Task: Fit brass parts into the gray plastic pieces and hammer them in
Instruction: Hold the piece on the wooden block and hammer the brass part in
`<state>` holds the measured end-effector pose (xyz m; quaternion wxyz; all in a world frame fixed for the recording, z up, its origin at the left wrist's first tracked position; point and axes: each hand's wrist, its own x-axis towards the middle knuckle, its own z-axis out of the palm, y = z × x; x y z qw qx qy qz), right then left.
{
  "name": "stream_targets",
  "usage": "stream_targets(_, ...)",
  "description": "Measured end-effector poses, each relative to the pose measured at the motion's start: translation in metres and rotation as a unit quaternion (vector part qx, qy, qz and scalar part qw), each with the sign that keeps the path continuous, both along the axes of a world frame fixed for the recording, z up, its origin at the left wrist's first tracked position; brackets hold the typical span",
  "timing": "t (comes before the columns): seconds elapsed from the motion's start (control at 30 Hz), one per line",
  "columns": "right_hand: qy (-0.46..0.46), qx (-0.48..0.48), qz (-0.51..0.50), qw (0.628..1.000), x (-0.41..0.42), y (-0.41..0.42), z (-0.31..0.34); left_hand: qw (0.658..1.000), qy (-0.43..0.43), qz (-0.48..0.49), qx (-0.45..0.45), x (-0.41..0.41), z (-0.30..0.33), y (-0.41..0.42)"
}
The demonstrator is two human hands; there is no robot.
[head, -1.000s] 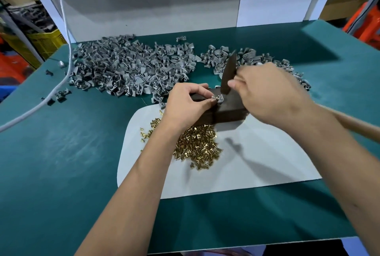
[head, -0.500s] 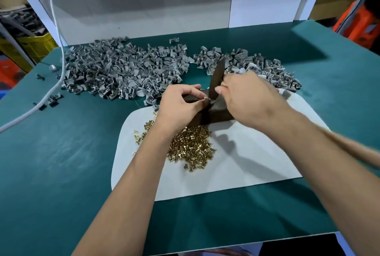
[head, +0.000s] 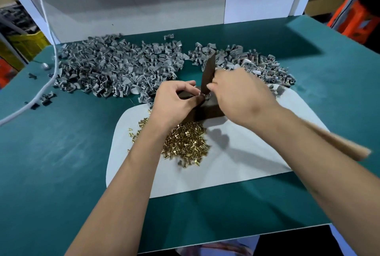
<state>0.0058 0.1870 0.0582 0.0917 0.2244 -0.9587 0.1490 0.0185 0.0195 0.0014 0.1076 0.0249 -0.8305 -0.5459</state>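
Nearest, loose brass inserts [head: 185, 144] heaped on white mat [head: 236, 169]: small, hard, likely slippery. Beyond, left hand [head: 174, 101] pinching gray plastic piece [head: 202, 97] on dark block [head: 207, 112]; best held by edges. Right hand [head: 240, 95] clasping hammer [head: 207, 75]. Farthest, gray pieces pile [head: 115, 66].

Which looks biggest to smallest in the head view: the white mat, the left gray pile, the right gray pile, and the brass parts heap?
1. white mat
2. left gray pile
3. right gray pile, though the hands hide part of it
4. brass parts heap, partly hidden under the left forearm, so its place against the right pile is unsure.
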Motion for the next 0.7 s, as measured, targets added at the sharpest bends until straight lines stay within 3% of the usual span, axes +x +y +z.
stream_targets(0.17, -0.041, 0.024, 0.006, 0.999, -0.008, 0.011, 0.006, 1.0, -0.003, 0.004, 0.002, 0.0, -0.002, 0.001)
stream_targets(0.4, -0.149, 0.057, 0.126, 0.979, -0.002, 0.052, 0.013, 0.999, -0.015, 0.005, 0.048, 0.0, 0.0, 0.002)
stream_targets(0.57, -0.154, 0.108, 0.118, 0.975, 0.008, 0.048, -0.014, 0.998, -0.023, 0.003, 0.06, 0.002, 0.0, 0.002)
stream_targets(0.7, -0.144, 0.051, 0.098, 0.983, 0.0, 0.055, -0.015, 0.997, -0.026, -0.001, 0.067, 0.002, 0.0, 0.001)
